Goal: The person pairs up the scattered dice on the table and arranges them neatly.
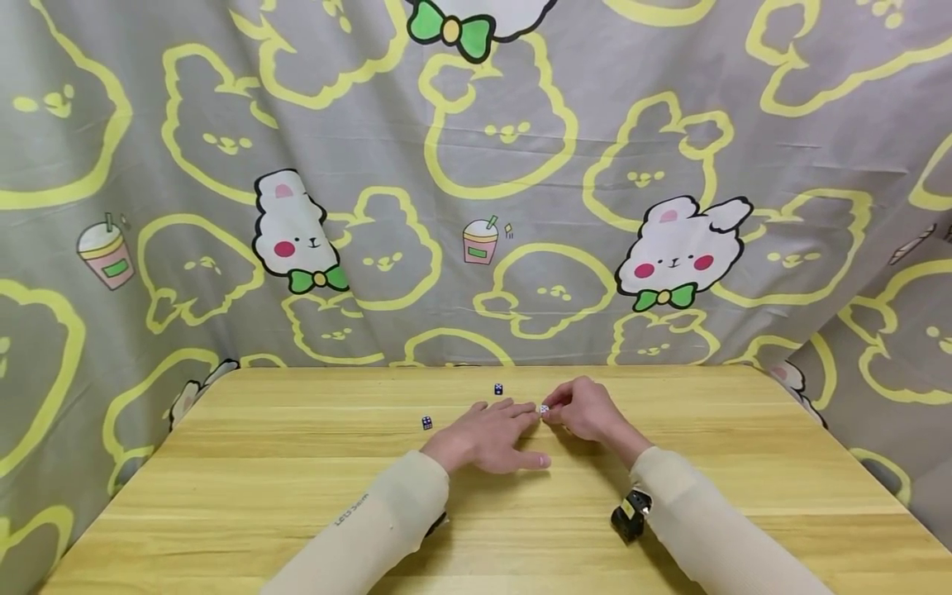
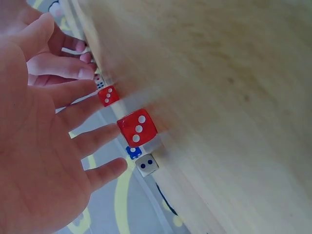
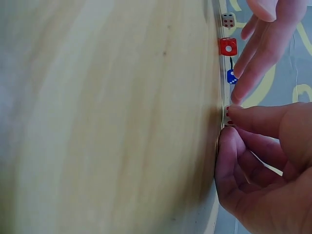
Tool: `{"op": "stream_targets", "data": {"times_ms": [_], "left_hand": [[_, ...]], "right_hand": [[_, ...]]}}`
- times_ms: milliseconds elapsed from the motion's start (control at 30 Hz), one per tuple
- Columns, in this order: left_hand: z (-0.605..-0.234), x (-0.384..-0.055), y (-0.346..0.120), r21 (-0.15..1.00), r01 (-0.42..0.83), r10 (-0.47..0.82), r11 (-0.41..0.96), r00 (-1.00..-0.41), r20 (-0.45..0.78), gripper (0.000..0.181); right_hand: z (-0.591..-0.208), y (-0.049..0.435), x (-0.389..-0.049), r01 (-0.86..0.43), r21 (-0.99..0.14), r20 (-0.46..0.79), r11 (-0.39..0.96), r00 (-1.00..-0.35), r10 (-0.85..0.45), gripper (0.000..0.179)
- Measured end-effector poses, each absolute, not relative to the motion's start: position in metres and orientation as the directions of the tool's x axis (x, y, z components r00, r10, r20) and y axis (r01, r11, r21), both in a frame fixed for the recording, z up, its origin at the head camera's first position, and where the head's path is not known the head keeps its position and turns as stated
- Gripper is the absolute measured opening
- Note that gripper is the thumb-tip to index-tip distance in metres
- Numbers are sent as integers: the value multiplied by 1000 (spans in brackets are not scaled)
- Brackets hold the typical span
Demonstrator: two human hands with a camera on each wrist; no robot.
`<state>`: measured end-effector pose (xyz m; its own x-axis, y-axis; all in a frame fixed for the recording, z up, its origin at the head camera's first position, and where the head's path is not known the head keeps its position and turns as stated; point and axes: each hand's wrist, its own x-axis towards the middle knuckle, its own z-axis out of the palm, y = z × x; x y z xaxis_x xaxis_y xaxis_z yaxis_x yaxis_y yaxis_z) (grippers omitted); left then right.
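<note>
My right hand (image 1: pixel 589 410) pinches a white die (image 3: pixel 227 116) with red pips between thumb and a fingertip, low over the wooden table (image 1: pixel 312 512). Palm down, my left hand (image 1: pixel 491 438) lies with its fingers stretched out, their tips close to the right fingertips in the head view. Past those left fingers, the left wrist view has a large red die (image 2: pixel 138 127), a smaller red die (image 2: pixel 108 96), a blue die (image 2: pixel 133 152) and a white die (image 2: pixel 147 165). The left hand hides some dice from the head view.
Two dark blue dice stand on the table, one die (image 1: pixel 427 422) left of the left hand, the other die (image 1: pixel 498 388) beyond it. A patterned grey curtain (image 1: pixel 387 132) hangs behind the table's back edge and along both sides.
</note>
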<state>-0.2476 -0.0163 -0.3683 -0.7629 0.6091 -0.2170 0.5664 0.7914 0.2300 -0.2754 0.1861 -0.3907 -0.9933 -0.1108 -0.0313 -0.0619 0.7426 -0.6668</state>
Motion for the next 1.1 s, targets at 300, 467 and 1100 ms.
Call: {"op": "stream_targets", "data": {"times_ms": [300, 467, 1100], "left_hand": [[-371, -249, -19, 239, 581, 625, 778, -757, -193, 79], [-370, -246, -24, 236, 605, 645, 760, -747, -162, 78], [-367, -218, -46, 204, 626, 650, 753, -757, -73, 73]], "right_hand": [[-389, 188, -271, -69, -670, -23, 739, -993, -113, 10], [-386, 186, -267, -94, -700, -14, 708, -989, -145, 8], [-373, 170, -239, -110, -706, -13, 700, -986, -167, 6]]}}
